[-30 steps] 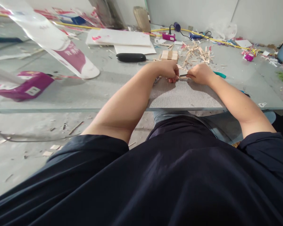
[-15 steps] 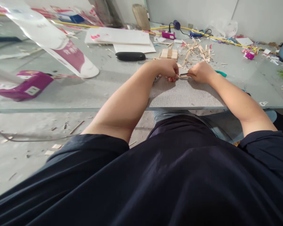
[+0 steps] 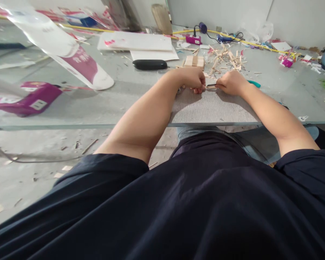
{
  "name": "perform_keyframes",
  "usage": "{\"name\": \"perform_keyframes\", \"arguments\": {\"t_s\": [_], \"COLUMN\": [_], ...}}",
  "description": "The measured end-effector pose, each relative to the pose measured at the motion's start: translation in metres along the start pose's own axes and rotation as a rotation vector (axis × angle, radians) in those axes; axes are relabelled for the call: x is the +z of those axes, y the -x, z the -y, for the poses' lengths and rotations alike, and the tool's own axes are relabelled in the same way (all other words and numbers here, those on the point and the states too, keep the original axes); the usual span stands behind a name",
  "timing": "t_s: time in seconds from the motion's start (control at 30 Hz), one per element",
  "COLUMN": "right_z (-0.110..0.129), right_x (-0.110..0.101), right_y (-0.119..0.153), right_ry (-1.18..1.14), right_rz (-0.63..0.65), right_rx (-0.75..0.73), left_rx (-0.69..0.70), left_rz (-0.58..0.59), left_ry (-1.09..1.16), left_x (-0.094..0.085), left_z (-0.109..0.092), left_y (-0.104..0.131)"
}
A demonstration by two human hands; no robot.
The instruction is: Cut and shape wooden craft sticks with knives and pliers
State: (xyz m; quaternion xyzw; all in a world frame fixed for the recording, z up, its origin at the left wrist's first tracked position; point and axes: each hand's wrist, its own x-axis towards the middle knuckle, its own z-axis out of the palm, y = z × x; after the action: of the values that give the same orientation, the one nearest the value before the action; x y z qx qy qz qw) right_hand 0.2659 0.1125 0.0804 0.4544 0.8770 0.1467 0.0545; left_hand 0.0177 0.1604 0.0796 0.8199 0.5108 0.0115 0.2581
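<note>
Over a grey textured mat (image 3: 212, 110), both my hands meet at close range. My left hand (image 3: 196, 81) is closed in a pinch, its fingertips on the end of a small pale wooden stick (image 3: 206, 87). Closed as well, my right hand (image 3: 232, 83) grips a thin dark tool (image 3: 211, 85) that looks like a blade, pointing left toward my left fingertips. Its exact kind is too small to make out. A teal curved handle (image 3: 254, 83) shows behind my right wrist; whether it belongs to the held tool I cannot tell.
Beyond my hands lie a heap of wooden sticks (image 3: 229, 57) and a banded stick bundle (image 3: 195, 62). A black oblong case (image 3: 150, 65) and white boards (image 3: 141, 41) sit left of them. A white-and-pink bag (image 3: 81, 63) and purple block (image 3: 29, 97) stand farther left.
</note>
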Motion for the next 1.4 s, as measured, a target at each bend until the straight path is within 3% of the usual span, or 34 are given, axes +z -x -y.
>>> {"name": "perform_keyframes", "arguments": {"t_s": [0.3, 0.5, 1.03, 1.4], "right_z": [-0.005, -0.002, 0.006, 0.008], "right_x": [0.007, 0.007, 0.001, -0.002], "right_y": [0.002, 0.001, 0.003, 0.005], "right_ry": [-0.119, -0.106, -0.023, 0.021], "right_rz": [-0.043, -0.005, -0.01, -0.001], "right_rx": [0.029, 0.034, 0.045, 0.049], "left_rx": [-0.016, -0.009, 0.005, -0.011], "left_rz": [0.015, 0.017, -0.009, 0.001], "left_ry": [-0.04, -0.021, -0.005, -0.005], "left_x": [-0.001, -0.001, 0.002, 0.002], "left_z": [-0.009, -0.014, 0.001, -0.005], "left_y": [0.009, 0.014, -0.004, 0.003]}}
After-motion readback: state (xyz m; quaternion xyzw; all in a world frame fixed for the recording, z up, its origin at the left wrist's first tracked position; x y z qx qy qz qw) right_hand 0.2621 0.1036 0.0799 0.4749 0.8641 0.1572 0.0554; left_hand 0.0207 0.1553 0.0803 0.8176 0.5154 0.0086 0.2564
